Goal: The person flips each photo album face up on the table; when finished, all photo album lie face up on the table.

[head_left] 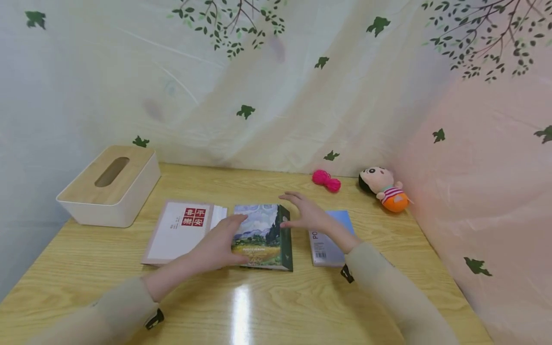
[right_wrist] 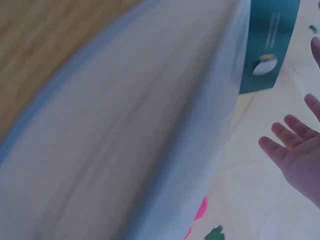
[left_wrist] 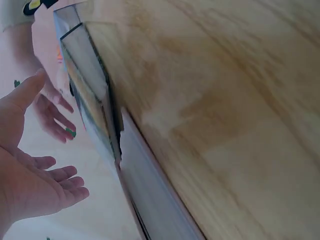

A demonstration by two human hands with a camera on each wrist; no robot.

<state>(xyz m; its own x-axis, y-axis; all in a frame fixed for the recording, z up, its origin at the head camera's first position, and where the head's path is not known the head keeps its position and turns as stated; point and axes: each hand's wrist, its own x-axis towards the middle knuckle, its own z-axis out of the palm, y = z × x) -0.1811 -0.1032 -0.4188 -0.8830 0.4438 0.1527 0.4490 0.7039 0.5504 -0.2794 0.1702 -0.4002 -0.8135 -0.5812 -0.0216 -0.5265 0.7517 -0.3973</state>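
Note:
A photo album (head_left: 256, 237) with a painted landscape cover and a dark green spine lies flat in the middle of the table. My left hand (head_left: 215, 247) hovers at its left side, thumb and fingers spread apart. Over the album's right edge is my right hand (head_left: 307, 214), its fingers loosely bent and thumb apart by the spine. In the left wrist view, the left hand (left_wrist: 27, 185) shows a bare palm with nothing in it. The right wrist view likewise shows the right hand (right_wrist: 300, 155) holding nothing, near the album's green spine (right_wrist: 267, 50).
A white album (head_left: 181, 235) with red character squares lies left, close to the painted one. Beneath the right forearm is a blue-and-white album (head_left: 327, 244). A wood-topped tissue box (head_left: 109, 187), pink yarn (head_left: 326, 180) and a plush doll (head_left: 384, 188) stand farther back.

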